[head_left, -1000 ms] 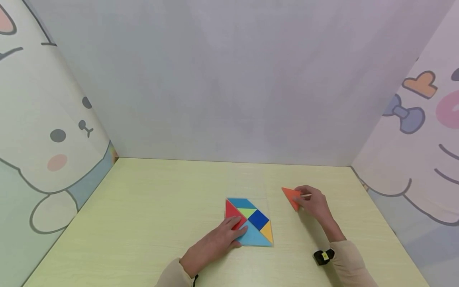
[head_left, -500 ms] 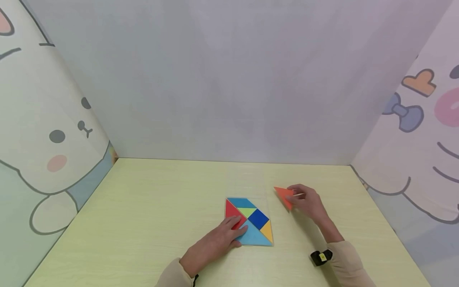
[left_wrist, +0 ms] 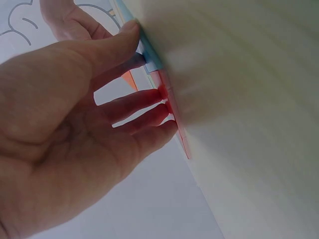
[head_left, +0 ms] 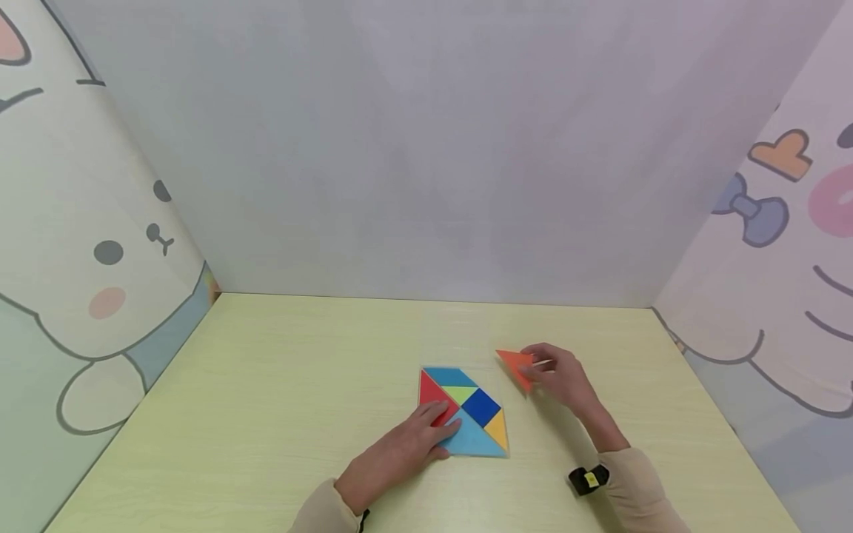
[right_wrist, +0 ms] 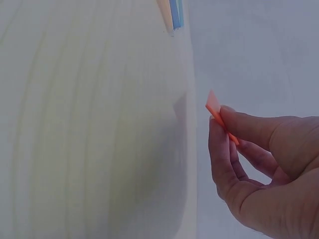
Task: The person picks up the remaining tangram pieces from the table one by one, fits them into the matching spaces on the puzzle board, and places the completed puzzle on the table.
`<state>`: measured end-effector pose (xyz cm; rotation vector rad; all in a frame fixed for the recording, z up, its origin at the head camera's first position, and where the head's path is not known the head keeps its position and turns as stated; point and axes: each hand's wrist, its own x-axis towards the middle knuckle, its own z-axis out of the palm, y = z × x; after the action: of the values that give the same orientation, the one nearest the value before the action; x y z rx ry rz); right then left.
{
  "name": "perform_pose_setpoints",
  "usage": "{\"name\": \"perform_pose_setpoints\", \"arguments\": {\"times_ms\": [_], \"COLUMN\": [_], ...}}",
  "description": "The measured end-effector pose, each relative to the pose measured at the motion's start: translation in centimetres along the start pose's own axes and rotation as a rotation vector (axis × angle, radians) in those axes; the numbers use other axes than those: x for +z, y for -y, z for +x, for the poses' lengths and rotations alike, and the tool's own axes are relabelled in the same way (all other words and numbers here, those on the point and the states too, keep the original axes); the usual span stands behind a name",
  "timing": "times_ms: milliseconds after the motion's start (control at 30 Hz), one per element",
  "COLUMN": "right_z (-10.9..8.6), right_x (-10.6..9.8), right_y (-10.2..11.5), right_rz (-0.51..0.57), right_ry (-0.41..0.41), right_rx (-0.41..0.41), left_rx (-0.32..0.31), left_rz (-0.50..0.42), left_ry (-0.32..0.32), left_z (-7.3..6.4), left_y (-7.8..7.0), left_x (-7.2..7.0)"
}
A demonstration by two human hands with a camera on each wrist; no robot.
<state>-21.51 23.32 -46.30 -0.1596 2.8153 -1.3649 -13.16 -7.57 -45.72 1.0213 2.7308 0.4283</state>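
Observation:
My left hand (head_left: 403, 444) rests on a group of flat tangram pieces, its fingers on a red triangle (head_left: 429, 386) and a light blue triangle (head_left: 474, 440). Beside these lie a teal parallelogram (head_left: 445, 377), a lime triangle (head_left: 458, 394), a dark blue square (head_left: 480, 408) and a yellow triangle (head_left: 497, 429). To the right, my right hand (head_left: 563, 377) pinches an orange triangle (head_left: 512, 361) between thumb and fingers. In the right wrist view the orange triangle (right_wrist: 215, 110) is tilted and held above the table.
A thin, see-through border (head_left: 495, 377) shows around the pieces, with its upper right corner bare. The pale wooden table (head_left: 300, 370) ends at a grey back wall (head_left: 426, 185). Cartoon-printed panels (head_left: 113, 222) stand at both sides.
My right hand has moved left with the orange triangle, nearer the grouped pieces. My left hand has stayed on the red and light blue triangles.

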Motion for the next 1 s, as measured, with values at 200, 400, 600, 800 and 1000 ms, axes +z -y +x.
{"name": "perform_pose_setpoints", "arguments": {"times_ms": [200,400,600,800,1000], "right_z": [0.2,0.4,0.4,0.5,0.5], "right_x": [0.6,1.3,1.8,2.2,2.6], "right_y": [0.4,0.6,0.8,0.9,1.2], "right_rz": [-0.004,-0.017,-0.012,-0.013,0.006], "right_ry": [0.009,0.025,0.035,0.046,0.07], "right_rx": [-0.007,0.006,0.003,0.002,-0.012], "left_rx": [0.0,-0.003,0.004,0.011,0.024], "left_rz": [0.003,0.006,0.014,0.016,0.014], "left_ry": [0.0,0.005,0.002,-0.004,-0.014], "left_z": [0.1,0.1,0.1,0.1,0.0], "left_y": [0.1,0.1,0.0,0.1,0.1], "left_x": [0.1,0.2,0.1,0.2,0.2]}}
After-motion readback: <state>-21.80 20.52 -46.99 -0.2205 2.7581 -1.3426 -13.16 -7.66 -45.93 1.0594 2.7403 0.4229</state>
